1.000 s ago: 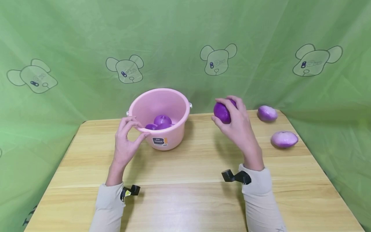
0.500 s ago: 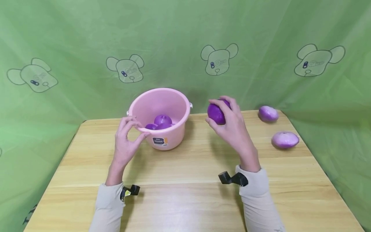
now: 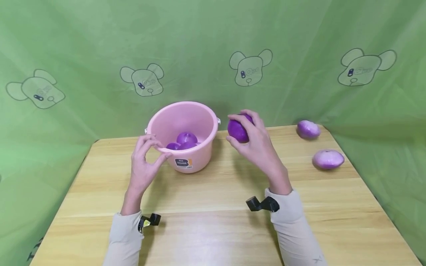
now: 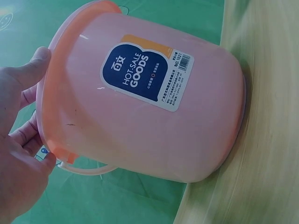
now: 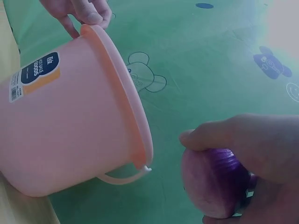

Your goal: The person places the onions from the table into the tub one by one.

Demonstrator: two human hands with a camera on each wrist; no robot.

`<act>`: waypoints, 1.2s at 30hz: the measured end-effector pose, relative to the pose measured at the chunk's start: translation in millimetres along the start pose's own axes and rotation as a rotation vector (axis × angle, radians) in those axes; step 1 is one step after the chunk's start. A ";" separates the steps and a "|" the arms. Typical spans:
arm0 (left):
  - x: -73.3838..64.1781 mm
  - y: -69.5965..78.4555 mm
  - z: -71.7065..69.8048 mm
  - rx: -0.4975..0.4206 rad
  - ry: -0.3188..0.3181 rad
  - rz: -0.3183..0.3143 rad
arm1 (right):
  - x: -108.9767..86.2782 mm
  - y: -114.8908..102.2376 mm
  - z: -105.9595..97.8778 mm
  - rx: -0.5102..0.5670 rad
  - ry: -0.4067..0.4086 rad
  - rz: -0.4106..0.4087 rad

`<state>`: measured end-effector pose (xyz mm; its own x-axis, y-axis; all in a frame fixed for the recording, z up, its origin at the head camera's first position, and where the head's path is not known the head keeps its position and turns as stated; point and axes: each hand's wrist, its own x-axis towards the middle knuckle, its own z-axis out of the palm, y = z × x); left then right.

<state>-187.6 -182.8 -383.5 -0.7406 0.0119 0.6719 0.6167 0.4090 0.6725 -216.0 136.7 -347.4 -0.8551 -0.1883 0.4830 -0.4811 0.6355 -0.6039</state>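
Note:
A pink plastic bucket (image 3: 203, 157) with a label on its front stands on the table in the head view. My left hand (image 3: 144, 168) pinches its near left rim, thumb outside and fingers over the edge. Several purple onions (image 3: 187, 138) lie inside at the bottom. My right hand (image 3: 259, 149) grips another purple onion (image 5: 210, 182), held in the air a little to the right of the bucket. In the right wrist view, the thumb lies along this onion's side and the palm hides part of it.
Two more onions rest at the table's right side, one onion (image 3: 308, 129) near the back edge and another onion (image 3: 328, 159) nearer. A green cloth (image 3: 199, 44) with printed bear heads hangs around the wooden table (image 3: 199, 229). The bucket's handle (image 4: 88, 170) hangs down.
My right hand has moved left with the onion, closer to the bucket. The left hand keeps its hold on the rim, and the bucket stays in place.

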 end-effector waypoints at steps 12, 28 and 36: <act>-0.4 1.6 -1.5 0.009 0.000 0.003 | 13.3 -12.3 13.9 0.077 -0.052 -0.037; 1.3 0.6 1.4 -0.007 -0.007 0.005 | 38.0 -27.4 19.7 0.067 -0.057 -0.118; 0.9 2.9 0.1 -0.005 -0.004 -0.003 | 50.9 -39.5 28.4 0.072 -0.120 -0.141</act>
<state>-186.5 -181.4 -381.0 -0.7432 0.0148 0.6689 0.6162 0.4046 0.6758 -246.0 80.7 -316.9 -0.7934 -0.3620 0.4894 -0.6063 0.5421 -0.5819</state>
